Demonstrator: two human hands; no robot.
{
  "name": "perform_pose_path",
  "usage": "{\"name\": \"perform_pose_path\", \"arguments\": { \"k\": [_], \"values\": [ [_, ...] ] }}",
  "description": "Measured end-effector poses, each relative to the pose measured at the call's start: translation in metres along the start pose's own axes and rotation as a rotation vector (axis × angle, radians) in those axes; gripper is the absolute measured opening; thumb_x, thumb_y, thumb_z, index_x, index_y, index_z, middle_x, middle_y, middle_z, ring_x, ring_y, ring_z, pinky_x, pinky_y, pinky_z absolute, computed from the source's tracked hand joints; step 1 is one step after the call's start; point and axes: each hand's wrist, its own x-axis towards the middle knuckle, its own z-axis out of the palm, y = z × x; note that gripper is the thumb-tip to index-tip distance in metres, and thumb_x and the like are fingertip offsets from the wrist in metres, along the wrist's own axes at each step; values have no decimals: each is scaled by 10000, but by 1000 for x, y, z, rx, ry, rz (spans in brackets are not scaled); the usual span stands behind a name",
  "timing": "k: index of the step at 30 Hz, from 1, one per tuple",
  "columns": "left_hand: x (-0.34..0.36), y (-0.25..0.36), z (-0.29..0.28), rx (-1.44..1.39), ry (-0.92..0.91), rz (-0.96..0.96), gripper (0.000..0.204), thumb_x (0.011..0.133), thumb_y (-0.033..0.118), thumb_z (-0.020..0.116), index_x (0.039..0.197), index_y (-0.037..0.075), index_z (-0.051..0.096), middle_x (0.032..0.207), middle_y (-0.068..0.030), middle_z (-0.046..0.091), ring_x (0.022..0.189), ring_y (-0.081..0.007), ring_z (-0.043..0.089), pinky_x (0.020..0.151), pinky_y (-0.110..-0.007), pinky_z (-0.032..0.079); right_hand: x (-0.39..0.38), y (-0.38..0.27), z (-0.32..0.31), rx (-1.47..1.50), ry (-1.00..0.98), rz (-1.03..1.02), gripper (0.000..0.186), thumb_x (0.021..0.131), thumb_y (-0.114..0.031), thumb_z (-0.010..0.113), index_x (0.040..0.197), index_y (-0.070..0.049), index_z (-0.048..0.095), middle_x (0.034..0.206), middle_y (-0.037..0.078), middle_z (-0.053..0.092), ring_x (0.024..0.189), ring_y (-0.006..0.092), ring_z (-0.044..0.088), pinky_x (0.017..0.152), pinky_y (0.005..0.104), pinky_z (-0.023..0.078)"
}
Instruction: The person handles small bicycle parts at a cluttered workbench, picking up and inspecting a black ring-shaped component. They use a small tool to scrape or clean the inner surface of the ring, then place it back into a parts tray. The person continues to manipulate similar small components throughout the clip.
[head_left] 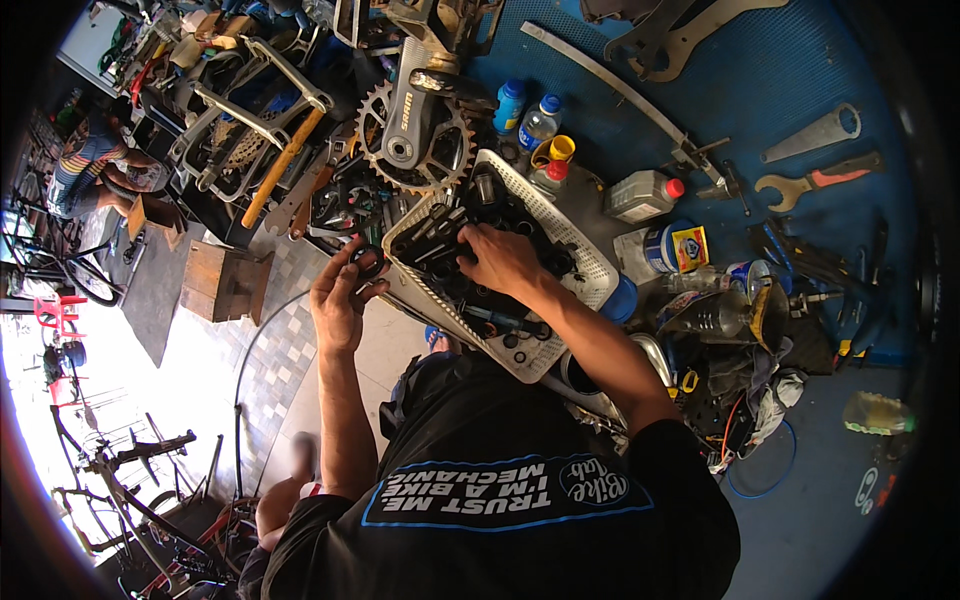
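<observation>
My left hand (pixel 338 305) pinches a black ring (pixel 369 262) between thumb and fingers, just off the left edge of a white perforated plastic basket (pixel 590 262). My right hand (pixel 503 262) reaches into that basket with its fingers curled down among dark metal parts (pixel 430 235). Whatever those fingertips grip is hidden. Small black rings (pixel 513 342) and other dark pieces lie at the basket's near end. Just beyond the basket, a grey crank arm (pixel 405 115) with a toothed chainring (pixel 460 165) stands out.
Blue-capped bottles (pixel 540 122), a red-capped grey bottle (pixel 645 196) and a tub (pixel 675 248) stand right of the basket. Wrenches (pixel 820 182) hang on a blue panel. A wooden-handled hammer (pixel 285 165) lies among piled parts at left. Another person (pixel 95 165) sits far left.
</observation>
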Motion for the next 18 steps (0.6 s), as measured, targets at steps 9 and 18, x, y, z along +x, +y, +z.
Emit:
{"name": "perform_pose_path", "arguments": {
  "k": [9, 18],
  "values": [
    [-2, 3, -4, 6, 10, 5, 414, 1070, 122, 525, 1444, -54, 538, 1196, -190, 717, 1037, -301, 749, 830, -386, 659, 11, -37, 4, 20, -157, -1, 698, 972, -380, 663, 1554, -81, 422, 1191, 217, 644, 877, 401, 724, 724, 495, 609],
    [-2, 1, -9, 6, 5, 0, 410, 1071, 118, 522, 1443, -54, 539, 1188, -188, 720, 1023, -288, 752, 828, -382, 659, -17, -12, 1, -34, 126, 132, 651, 954, -336, 674, 1500, -36, 487, 1008, 200, 694, 775, 376, 729, 649, 475, 609]
  ]
}}
